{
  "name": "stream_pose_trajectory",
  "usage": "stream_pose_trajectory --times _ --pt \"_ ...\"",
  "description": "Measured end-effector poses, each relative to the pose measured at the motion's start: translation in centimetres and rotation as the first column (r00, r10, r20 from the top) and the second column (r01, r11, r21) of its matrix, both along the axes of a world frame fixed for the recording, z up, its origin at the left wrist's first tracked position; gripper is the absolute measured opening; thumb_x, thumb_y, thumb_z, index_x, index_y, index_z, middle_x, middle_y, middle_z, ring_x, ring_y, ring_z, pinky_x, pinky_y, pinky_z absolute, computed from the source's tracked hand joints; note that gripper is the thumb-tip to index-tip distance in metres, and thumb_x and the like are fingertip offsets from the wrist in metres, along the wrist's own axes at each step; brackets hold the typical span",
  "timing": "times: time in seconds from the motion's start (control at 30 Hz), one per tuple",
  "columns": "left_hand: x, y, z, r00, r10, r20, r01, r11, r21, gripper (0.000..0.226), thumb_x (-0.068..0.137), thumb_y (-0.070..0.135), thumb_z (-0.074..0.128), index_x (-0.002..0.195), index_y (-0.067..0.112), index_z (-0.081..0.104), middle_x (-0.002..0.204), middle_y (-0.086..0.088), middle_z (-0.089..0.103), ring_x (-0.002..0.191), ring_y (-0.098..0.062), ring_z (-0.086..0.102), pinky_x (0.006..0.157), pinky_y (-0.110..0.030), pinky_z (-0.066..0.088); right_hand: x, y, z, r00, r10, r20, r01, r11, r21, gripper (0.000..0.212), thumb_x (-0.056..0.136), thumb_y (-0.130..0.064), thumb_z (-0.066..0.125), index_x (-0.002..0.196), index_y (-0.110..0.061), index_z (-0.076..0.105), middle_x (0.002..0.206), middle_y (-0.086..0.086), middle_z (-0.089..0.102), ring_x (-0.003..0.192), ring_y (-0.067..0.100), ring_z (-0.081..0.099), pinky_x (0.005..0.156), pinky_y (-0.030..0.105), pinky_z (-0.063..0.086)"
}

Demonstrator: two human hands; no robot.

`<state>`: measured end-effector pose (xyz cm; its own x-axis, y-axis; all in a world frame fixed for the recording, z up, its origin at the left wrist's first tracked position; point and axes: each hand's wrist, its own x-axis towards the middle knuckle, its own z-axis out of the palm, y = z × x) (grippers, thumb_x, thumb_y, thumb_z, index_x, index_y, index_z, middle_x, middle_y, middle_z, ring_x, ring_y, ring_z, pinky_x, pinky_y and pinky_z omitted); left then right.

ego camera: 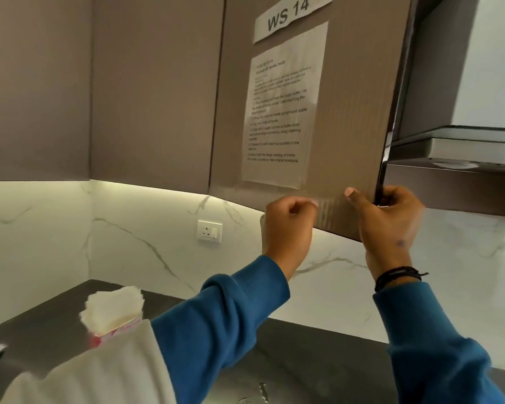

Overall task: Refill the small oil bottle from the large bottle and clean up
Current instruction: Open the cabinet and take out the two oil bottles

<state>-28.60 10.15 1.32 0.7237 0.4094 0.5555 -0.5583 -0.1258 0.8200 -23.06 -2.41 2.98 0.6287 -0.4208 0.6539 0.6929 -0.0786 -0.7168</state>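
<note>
Neither oil bottle is in view. I am looking up at a brown wall cabinet door [347,112] that carries a "WS 14" label [292,16] and a printed instruction sheet [280,112]. My right hand [391,223] grips the door's lower right corner, thumb on the front face and fingers wrapped behind the edge. My left hand [289,225] is curled closed against the door's bottom edge, just left of the right hand. What lies inside the cabinet is hidden behind the door.
A box of white tissues [114,313] stands on the dark grey countertop [303,360] at lower left. A few wet spots [260,392] lie on the counter near the bottom edge. A wall socket [209,231] sits on the marble backsplash. A range hood [464,147] hangs at right.
</note>
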Motion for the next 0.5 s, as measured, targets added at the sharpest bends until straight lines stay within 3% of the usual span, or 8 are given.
stream_pose_trajectory --times 0.1,0.2,0.3,0.37,0.5 --pt "-3.7 1.4 1.1 0.996 0.022 0.088 -0.031 0.994 0.106 0.017 0.097 0.020 0.066 0.103 0.016 0.081 0.091 0.005 0.076 0.094 -0.016 0.071 0.091 -0.042 0.059 -3.8 2.3 0.0 0.999 -0.030 0.022 0.031 0.999 -0.038 0.029 0.079 -0.028 0.086 0.098 -0.018 0.067 0.089 -0.003 0.071 0.079 0.013 0.071 0.072 0.040 0.065" --pt "-6.9 2.8 1.2 0.983 0.033 0.181 -0.073 0.973 0.220 0.021 0.099 0.021 0.065 0.114 0.013 0.078 0.104 0.001 0.079 0.094 -0.008 0.070 0.090 -0.028 0.057 -7.8 5.1 -0.2 0.998 -0.018 0.067 0.022 0.997 -0.068 0.024 0.083 -0.024 0.083 0.099 -0.017 0.067 0.091 0.002 0.071 0.083 0.023 0.072 0.074 0.044 0.064" --pt "-9.9 4.6 0.6 0.962 0.058 0.266 -0.124 0.963 0.240 0.024 0.101 0.016 0.062 0.122 0.011 0.074 0.110 -0.002 0.078 0.098 -0.007 0.071 0.089 -0.021 0.057 -11.4 8.1 -0.5 0.993 0.010 0.119 0.004 0.994 -0.112 0.017 0.085 -0.024 0.081 0.097 -0.017 0.070 0.088 -0.002 0.071 0.082 0.022 0.071 0.075 0.044 0.063" --pt "-11.8 6.2 0.3 0.950 0.107 0.293 -0.172 0.963 0.206 0.024 0.102 0.015 0.061 0.122 0.011 0.074 0.106 0.000 0.078 0.093 -0.004 0.070 0.086 -0.023 0.059 -13.5 10.1 -0.8 0.990 0.045 0.131 -0.027 0.991 -0.133 0.021 0.086 -0.026 0.079 0.103 -0.013 0.075 0.093 -0.001 0.074 0.082 0.017 0.071 0.077 0.040 0.063" --pt "-14.6 9.5 0.6 0.950 0.184 0.252 -0.227 0.962 0.153 0.022 0.102 0.016 0.059 0.115 0.012 0.076 0.097 0.005 0.075 0.097 -0.014 0.072 0.090 -0.042 0.061 -16.5 13.8 -1.3 0.981 0.117 0.152 -0.090 0.980 -0.175 0.034 0.087 -0.030 0.078 0.118 -0.017 0.073 0.106 -0.004 0.074 0.087 0.007 0.069 0.075 0.017 0.057"
